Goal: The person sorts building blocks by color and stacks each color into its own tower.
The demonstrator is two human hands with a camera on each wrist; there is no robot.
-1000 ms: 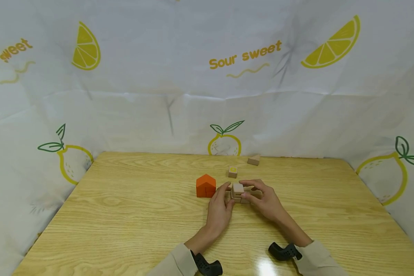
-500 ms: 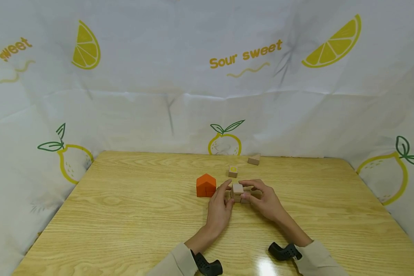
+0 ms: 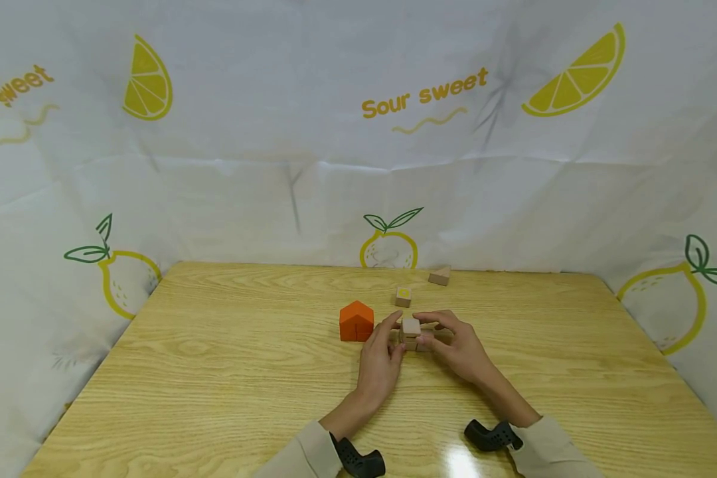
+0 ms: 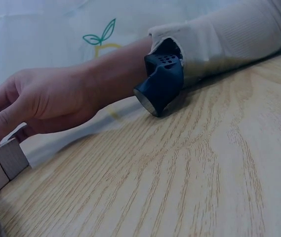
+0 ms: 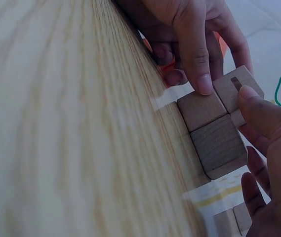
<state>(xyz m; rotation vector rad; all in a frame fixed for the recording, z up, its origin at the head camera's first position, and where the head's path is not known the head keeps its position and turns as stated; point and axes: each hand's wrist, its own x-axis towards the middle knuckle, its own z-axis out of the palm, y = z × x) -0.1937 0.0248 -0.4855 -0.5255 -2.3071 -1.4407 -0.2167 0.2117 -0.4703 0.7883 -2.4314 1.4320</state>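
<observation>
A small stack of plain wooden blocks stands on the table between both hands. Its upper block (image 3: 411, 326) sits over two lower blocks side by side; the right wrist view shows the left lower block (image 5: 203, 112) and the right lower block (image 5: 220, 147). My right hand (image 3: 463, 345) pinches the upper block, its thumb (image 5: 249, 95) across a face with a dark slot. From the left, my left hand (image 3: 378, 362) holds the stack, thumb on the left lower block and index finger reaching round behind. The left wrist view mostly shows the right hand (image 4: 56, 98) at the blocks.
Left of the stack stands an orange house-shaped group of blocks (image 3: 356, 322), close to the left hand's fingers. Behind the stack lie a wooden cube with a yellow mark (image 3: 403, 297) and a wooden triangular block (image 3: 439, 277). A lemon-printed cloth (image 3: 245, 206) hangs beyond the wooden table (image 3: 233, 372).
My left index finger has straightened slightly away beside the upper block since a second ago. Both hands otherwise keep their places, and the blocks look almost unmoved.
</observation>
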